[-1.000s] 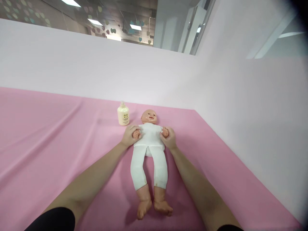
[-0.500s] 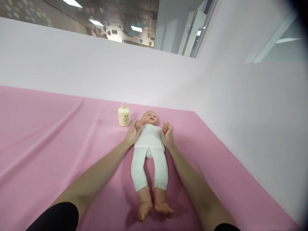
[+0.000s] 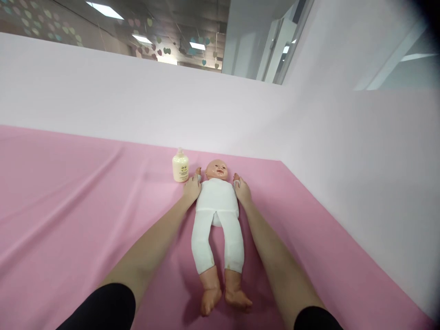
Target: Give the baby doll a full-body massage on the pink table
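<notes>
A baby doll (image 3: 217, 197) in a white cloth body lies on its back, head away from me and bare feet toward me. My left hand (image 3: 192, 187) is closed around the doll's arm on the left, below its small raised hand. On the other side, my right hand (image 3: 242, 190) wraps the doll's other arm near the wrist. Both doll hands show just beyond my fingers. Close to my left hand stands a pump bottle (image 3: 180, 167) of pale yellow lotion, upright and untouched.
Pink cloth (image 3: 85, 206) covers the surface, with creases on the left. A white wall (image 3: 137, 101) rises behind the doll, and another white wall (image 3: 371, 174) runs along the right. Above the back wall is a window (image 3: 178, 32) with hanging heart shapes.
My hands have shifted from the doll's hands down onto its arms, so its hands now show more. The view has moved slightly; the doll and bottle keep their places on the cloth.
</notes>
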Available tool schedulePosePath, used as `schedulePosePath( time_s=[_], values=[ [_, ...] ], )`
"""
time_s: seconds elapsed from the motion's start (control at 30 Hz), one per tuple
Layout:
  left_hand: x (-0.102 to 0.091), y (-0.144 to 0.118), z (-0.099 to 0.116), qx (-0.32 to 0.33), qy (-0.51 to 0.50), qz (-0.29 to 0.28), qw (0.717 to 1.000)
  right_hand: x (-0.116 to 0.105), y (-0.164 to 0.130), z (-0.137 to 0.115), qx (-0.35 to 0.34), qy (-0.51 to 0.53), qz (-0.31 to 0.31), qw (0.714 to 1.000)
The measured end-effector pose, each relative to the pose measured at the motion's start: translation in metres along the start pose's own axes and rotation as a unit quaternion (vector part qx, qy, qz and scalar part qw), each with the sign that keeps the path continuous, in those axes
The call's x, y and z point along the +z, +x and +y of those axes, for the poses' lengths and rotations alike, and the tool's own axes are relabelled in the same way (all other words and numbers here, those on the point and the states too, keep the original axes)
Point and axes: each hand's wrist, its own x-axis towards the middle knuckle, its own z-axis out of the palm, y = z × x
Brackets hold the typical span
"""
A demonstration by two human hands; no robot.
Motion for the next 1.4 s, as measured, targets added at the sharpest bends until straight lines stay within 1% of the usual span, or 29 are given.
schedulePosePath(
  time_s=[0.1, 0.17, 0.23, 0.3, 0.37, 0.43, 0.5, 0.53, 0.6, 0.67, 0.73, 0.8, 0.87, 0.93, 1.0, 1.07, 1.1, 1.17, 1.23, 1.3, 1.37, 1.4],
  values=[
    [0.002, 0.002, -0.003, 0.025, -0.039, 0.007, 0.999, -0.001, 0.001, -0.004, 0.017, 0.01, -0.011, 1.0],
    [0.002, 0.001, -0.005, 0.059, -0.084, 0.022, 0.995, -0.002, 0.0, -0.009, 0.014, 0.045, 0.005, 0.999],
    [-0.001, -0.001, -0.006, 0.089, -0.128, 0.051, 0.986, -0.006, -0.003, -0.015, -0.001, 0.087, 0.038, 0.995],
    [-0.005, -0.006, -0.003, 0.104, -0.167, 0.084, 0.977, -0.011, -0.01, -0.022, -0.029, 0.121, 0.065, 0.99],
    [-0.011, -0.013, 0.001, 0.11, -0.202, 0.106, 0.968, -0.018, -0.018, -0.03, -0.056, 0.149, 0.074, 0.985],
    [-0.018, -0.021, 0.005, 0.115, -0.218, 0.117, 0.962, -0.027, -0.03, -0.036, -0.077, 0.167, 0.068, 0.981],
    [-0.025, -0.032, 0.007, 0.142, -0.201, 0.108, 0.963, -0.036, -0.043, -0.038, -0.096, 0.162, 0.05, 0.981],
    [-0.029, -0.037, 0.007, 0.167, -0.183, 0.095, 0.964, -0.041, -0.049, -0.037, -0.104, 0.153, 0.04, 0.982],
    [-0.036, -0.048, 0.005, 0.238, -0.145, 0.055, 0.959, -0.048, -0.063, -0.034, -0.124, 0.121, 0.015, 0.985],
    [-0.042, -0.057, 0.002, 0.301, -0.123, 0.024, 0.945, -0.054, -0.075, -0.029, -0.158, 0.078, -0.014, 0.984],
    [-0.045, -0.063, -0.002, 0.332, -0.111, 0.008, 0.937, -0.058, -0.083, -0.025, -0.197, 0.041, -0.039, 0.979],
    [-0.046, -0.065, -0.004, 0.335, -0.101, 0.001, 0.937, -0.06, -0.087, -0.022, -0.221, 0.022, -0.054, 0.974],
    [-0.044, -0.062, -0.004, 0.321, -0.096, -0.003, 0.942, -0.06, -0.085, -0.021, -0.223, 0.016, -0.061, 0.973],
    [-0.04, -0.055, -0.002, 0.287, -0.105, 0.008, 0.952, -0.057, -0.078, -0.021, -0.206, 0.017, -0.064, 0.976],
    [-0.034, -0.045, 0.001, 0.229, -0.126, 0.039, 0.964, -0.052, -0.066, -0.022, -0.171, 0.033, -0.06, 0.983],
    [-0.025, -0.033, 0.005, 0.166, -0.151, 0.082, 0.971, -0.044, -0.052, -0.024, -0.133, 0.063, -0.043, 0.988],
    [-0.02, -0.026, 0.006, 0.145, -0.159, 0.098, 0.972, -0.04, -0.044, -0.025, -0.122, 0.078, -0.033, 0.989],
    [-0.011, -0.013, 0.008, 0.116, -0.155, 0.113, 0.975, -0.031, -0.029, -0.028, -0.125, 0.102, -0.012, 0.987],
    [-0.005, -0.001, 0.008, 0.077, -0.12, 0.089, 0.986, -0.023, -0.017, -0.029, -0.127, 0.103, 0.0, 0.987],
    [-0.002, 0.009, 0.008, 0.017, -0.063, 0.03, 0.997, -0.017, -0.008, -0.028, -0.112, 0.081, -0.013, 0.99],
    [-0.002, 0.017, 0.009, -0.046, -0.007, -0.028, 0.999, -0.013, -0.001, -0.025, -0.068, 0.055, -0.038, 0.995],
    [-0.002, 0.02, 0.009, -0.069, 0.013, -0.045, 0.997, -0.011, 0.002, -0.023, -0.036, 0.046, -0.051, 0.997]
  ],
)
